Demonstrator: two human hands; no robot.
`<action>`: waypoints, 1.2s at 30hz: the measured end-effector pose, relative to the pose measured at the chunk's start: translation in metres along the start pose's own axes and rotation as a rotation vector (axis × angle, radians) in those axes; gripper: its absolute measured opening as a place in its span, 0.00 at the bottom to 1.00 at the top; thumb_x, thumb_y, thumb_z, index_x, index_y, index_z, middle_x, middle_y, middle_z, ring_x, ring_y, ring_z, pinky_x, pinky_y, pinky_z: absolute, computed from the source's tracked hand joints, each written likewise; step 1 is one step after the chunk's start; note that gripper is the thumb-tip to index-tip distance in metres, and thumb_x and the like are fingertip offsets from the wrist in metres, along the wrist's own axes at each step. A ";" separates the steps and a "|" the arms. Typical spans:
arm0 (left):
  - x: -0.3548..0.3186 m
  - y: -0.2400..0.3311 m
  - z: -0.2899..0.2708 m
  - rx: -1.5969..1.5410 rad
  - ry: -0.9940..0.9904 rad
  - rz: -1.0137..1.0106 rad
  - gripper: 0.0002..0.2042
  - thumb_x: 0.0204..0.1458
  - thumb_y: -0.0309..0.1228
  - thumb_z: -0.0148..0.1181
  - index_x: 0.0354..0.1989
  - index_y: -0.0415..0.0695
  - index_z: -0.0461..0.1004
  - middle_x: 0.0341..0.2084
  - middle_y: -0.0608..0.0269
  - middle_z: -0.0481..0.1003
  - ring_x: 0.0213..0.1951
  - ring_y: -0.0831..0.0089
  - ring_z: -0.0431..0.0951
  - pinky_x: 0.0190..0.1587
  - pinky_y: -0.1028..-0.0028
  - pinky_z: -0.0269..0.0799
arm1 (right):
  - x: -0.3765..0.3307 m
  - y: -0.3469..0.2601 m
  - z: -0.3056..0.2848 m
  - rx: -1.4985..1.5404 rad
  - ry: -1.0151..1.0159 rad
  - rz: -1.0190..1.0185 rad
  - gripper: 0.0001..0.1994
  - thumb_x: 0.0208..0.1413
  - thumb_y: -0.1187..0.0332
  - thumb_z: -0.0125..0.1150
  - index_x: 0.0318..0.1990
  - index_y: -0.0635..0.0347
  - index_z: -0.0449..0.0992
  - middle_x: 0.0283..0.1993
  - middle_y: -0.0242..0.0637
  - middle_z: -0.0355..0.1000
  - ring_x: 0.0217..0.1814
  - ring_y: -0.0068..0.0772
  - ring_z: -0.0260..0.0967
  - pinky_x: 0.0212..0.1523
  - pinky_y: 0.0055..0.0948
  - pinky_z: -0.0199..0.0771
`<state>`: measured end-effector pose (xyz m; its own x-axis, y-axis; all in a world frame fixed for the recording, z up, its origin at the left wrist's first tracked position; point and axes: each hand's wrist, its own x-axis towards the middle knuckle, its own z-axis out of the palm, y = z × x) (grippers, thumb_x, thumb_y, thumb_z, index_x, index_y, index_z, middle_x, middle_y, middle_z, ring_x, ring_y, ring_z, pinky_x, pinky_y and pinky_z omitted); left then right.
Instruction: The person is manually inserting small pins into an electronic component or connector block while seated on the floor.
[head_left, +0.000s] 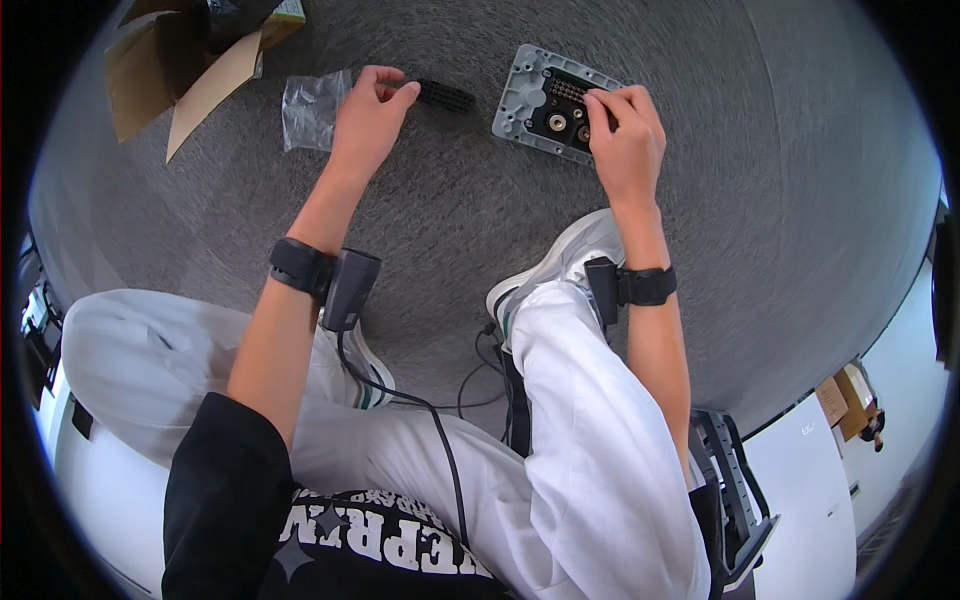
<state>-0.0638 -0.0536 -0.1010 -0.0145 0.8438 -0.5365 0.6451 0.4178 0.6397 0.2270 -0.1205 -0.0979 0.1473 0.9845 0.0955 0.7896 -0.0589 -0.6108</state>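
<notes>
My left hand (375, 112) pinches one end of a small black block (446, 96) with rows of holes, held just above the carpet. To its right lies a grey metal plate (516, 96) with screw holes along its rim. Set into the plate is a black panel (545, 112) with rows of small metal contacts and larger round metal sockets. My right hand (628, 135) is over the panel's right part, thumb and fingertips pinched together close to the small contacts. Whatever lies between those fingertips is too small or hidden to make out.
A clear plastic bag (308, 112) lies left of my left hand. Beyond it stands an open cardboard box (190, 85) with its flaps out. My shoe (560, 262) rests just below the plate. Cables (445, 440) run from the wrist devices (350, 290) across my lap.
</notes>
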 end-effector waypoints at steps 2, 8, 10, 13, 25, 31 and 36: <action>0.000 -0.004 0.007 0.055 0.019 0.068 0.20 0.61 0.41 0.63 0.54 0.41 0.73 0.40 0.59 0.79 0.42 0.66 0.79 0.47 0.66 0.75 | -0.001 -0.005 0.000 -0.049 0.098 0.040 0.08 0.56 0.68 0.69 0.39 0.61 0.82 0.42 0.37 0.70 0.47 0.43 0.70 0.49 0.40 0.73; -0.008 0.003 0.015 0.186 0.034 0.138 0.20 0.58 0.40 0.66 0.55 0.44 0.72 0.41 0.54 0.80 0.44 0.59 0.81 0.47 0.63 0.76 | 0.006 0.011 0.003 -0.066 0.000 0.256 0.17 0.57 0.61 0.69 0.47 0.61 0.73 0.51 0.46 0.63 0.55 0.49 0.63 0.61 0.46 0.61; -0.013 0.009 0.014 0.030 -0.054 0.038 0.20 0.57 0.37 0.68 0.55 0.46 0.70 0.37 0.54 0.79 0.41 0.60 0.81 0.46 0.62 0.76 | 0.014 0.014 -0.009 -0.039 -0.124 0.308 0.18 0.57 0.61 0.70 0.50 0.59 0.75 0.52 0.43 0.62 0.54 0.44 0.64 0.56 0.41 0.66; -0.021 0.004 0.008 -0.106 -0.091 -0.008 0.20 0.56 0.34 0.69 0.54 0.46 0.70 0.36 0.56 0.78 0.40 0.63 0.81 0.45 0.64 0.76 | 0.020 0.006 -0.015 0.080 -0.161 0.324 0.20 0.56 0.63 0.71 0.54 0.55 0.75 0.53 0.40 0.61 0.52 0.37 0.64 0.50 0.36 0.70; -0.037 -0.001 -0.035 -0.269 -0.184 0.022 0.21 0.50 0.26 0.70 0.53 0.46 0.73 0.31 0.64 0.75 0.34 0.76 0.76 0.38 0.71 0.73 | 0.065 -0.028 -0.008 0.203 -0.324 0.092 0.20 0.51 0.71 0.70 0.54 0.56 0.82 0.49 0.35 0.71 0.46 0.31 0.70 0.41 0.29 0.75; -0.054 0.021 -0.094 -0.413 -0.304 -0.005 0.19 0.51 0.27 0.69 0.51 0.42 0.73 0.28 0.69 0.73 0.32 0.79 0.74 0.36 0.75 0.70 | 0.057 -0.039 -0.002 0.255 -0.399 0.130 0.20 0.50 0.66 0.75 0.51 0.58 0.82 0.46 0.35 0.71 0.44 0.29 0.70 0.40 0.28 0.75; -0.065 0.037 -0.090 -0.529 -0.241 -0.179 0.19 0.55 0.35 0.67 0.52 0.40 0.73 0.31 0.64 0.78 0.35 0.77 0.79 0.39 0.77 0.73 | 0.062 -0.039 -0.010 0.297 -0.531 0.150 0.16 0.55 0.65 0.71 0.50 0.58 0.82 0.46 0.36 0.73 0.44 0.29 0.71 0.42 0.29 0.74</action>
<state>-0.1072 -0.0628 0.0072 0.1255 0.6708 -0.7309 0.1807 0.7090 0.6817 0.2111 -0.0587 -0.0601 -0.1328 0.9214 -0.3653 0.5724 -0.2296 -0.7872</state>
